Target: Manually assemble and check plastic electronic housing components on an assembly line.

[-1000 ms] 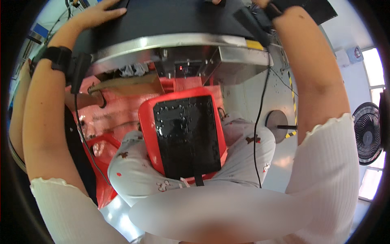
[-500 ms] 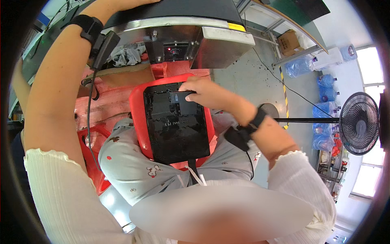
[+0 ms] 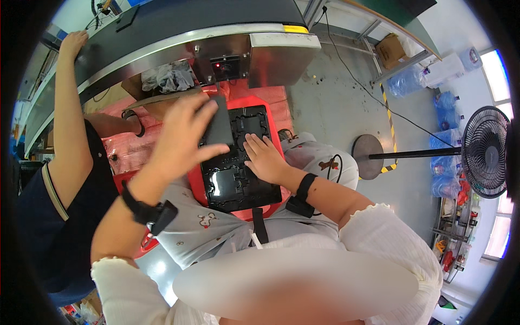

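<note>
A black moulded plastic tray with shaped recesses lies on a red stool or bin between my knees. My left hand is over the tray's far left side, thumb apart, its fingers on a thin dark grey rectangular panel that stands tilted above the tray. Part of the panel is hidden behind those fingers. Stretched out with palm down, my right hand rests on the tray's right half, fingertips near its middle. A dark flat piece sits in the far recess beyond my right fingertips.
Beyond the tray runs a black conveyor belt with a metal side frame, carrying another dark flat panel. At the left, a co-worker's arm reaches to the belt. A standing fan is at the right. Pink wrap covers the floor.
My left hand has come back from the belt to the tray with a dark panel. My right hand has moved nearer and flattened out on the tray. More of the co-worker shows.
</note>
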Demonstrator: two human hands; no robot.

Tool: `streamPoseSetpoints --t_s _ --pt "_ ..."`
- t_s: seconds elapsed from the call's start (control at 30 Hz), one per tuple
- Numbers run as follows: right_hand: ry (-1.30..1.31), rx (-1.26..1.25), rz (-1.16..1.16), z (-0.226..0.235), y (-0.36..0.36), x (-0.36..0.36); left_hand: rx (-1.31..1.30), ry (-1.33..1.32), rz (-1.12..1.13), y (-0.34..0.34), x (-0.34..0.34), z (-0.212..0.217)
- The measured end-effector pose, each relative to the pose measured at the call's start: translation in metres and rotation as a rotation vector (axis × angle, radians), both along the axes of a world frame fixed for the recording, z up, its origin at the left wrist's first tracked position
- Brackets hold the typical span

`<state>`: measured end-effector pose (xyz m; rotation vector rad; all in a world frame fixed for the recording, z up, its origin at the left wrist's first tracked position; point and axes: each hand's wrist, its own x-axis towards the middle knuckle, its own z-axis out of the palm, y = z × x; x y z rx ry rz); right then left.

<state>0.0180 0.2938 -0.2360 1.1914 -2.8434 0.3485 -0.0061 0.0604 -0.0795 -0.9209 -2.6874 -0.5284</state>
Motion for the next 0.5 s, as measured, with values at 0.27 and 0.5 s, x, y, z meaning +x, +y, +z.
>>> streamPoseSetpoints --t_s 0.27,0.5 --pt "-0.585 -0.045 0.237 0.163 -0.005 -0.081 -0.235 -0.284 0.137 0.003 0.015 -0.149" --pt "-0.473 -0.355 0.162 0.307 -0.056 -0.212 -0.182 -0.231 0.177 0.002 0.041 -0.166"
